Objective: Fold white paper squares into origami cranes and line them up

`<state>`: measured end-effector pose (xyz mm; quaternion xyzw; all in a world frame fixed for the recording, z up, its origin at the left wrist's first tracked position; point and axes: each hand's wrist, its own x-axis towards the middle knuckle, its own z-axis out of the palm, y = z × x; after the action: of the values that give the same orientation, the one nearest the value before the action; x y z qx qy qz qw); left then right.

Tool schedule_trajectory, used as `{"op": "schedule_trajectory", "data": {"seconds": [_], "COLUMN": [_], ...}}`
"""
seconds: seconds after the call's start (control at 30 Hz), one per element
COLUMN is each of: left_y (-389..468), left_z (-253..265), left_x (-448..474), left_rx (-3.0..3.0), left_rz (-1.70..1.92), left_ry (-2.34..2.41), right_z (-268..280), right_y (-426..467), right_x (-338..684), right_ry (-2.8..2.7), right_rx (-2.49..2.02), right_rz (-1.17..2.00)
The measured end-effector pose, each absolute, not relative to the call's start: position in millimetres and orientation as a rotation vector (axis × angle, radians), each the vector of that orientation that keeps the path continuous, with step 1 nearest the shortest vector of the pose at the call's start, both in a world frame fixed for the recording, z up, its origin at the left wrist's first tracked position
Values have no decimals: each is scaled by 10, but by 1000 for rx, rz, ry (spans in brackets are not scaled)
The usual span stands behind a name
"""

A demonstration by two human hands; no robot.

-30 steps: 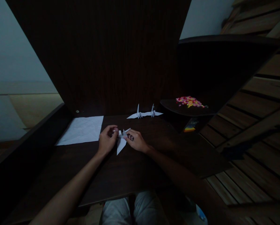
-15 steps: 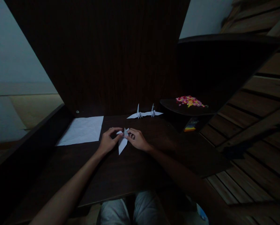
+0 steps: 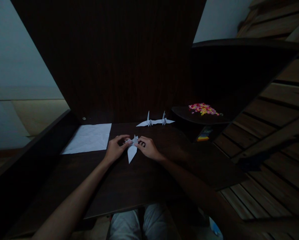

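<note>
Between my hands is a white folded paper crane, one broad wing pointing toward me and a thin point rising at its far side. My left hand pinches its left side with thumb and fingers. On the opposite side, my right hand grips the paper with thumb and curled fingers. Part of the crane's middle is hidden by the fingertips. Behind it, two finished-looking paper cranes stand side by side against the back panel, wings spread.
A creased white paper sheet lies at the left, near the raised side board. To the right, a small rounded shelf carries a pile of colourful small pieces. Below it sits a rainbow-edged item.
The crane has turned slightly between my fingers, and its upright point now looks lower. Both hands keep their hold in nearly the same place. The view has shifted a little.
</note>
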<state>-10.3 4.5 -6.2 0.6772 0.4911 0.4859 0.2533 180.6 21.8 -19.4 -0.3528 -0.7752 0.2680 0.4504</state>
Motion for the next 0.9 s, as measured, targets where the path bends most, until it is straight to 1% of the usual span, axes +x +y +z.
{"op": "schedule_trajectory", "data": {"seconds": [0.07,0.17,0.27,0.37,0.5,0.67,0.8,0.9], "left_y": [54,64,54,32,21,21,10,-3], "left_z": [-59,-57,-55,-44,-10,23,42,50], "left_x": [-97,-80,-50,-25,-25,-31,-18,-5], "left_rx": [1802,1589,1382,1306,1348,1345,1286,1250], "left_rz": [1323,1308,1210,1193,1223,1300,1373,1343], "left_ry": [1396,1420,1305,1180,1116,1127,1156,1147], "right_z": [-186,-176,-172,-174,-178,-153,-144,-184], "right_y": [227,241,231,203,201,243,228,233], "right_x": [1807,1811,1804,1786,1792,1866,1847,1771], "right_ry": [-1848,-1749,-1716,-1749,-1699,-1458,-1569,-1579], "right_rx": [-904,-931,-929,-879,-767,-858,-853,-841], "right_rz": [644,637,662,700,833,1029,1265,1328]}}
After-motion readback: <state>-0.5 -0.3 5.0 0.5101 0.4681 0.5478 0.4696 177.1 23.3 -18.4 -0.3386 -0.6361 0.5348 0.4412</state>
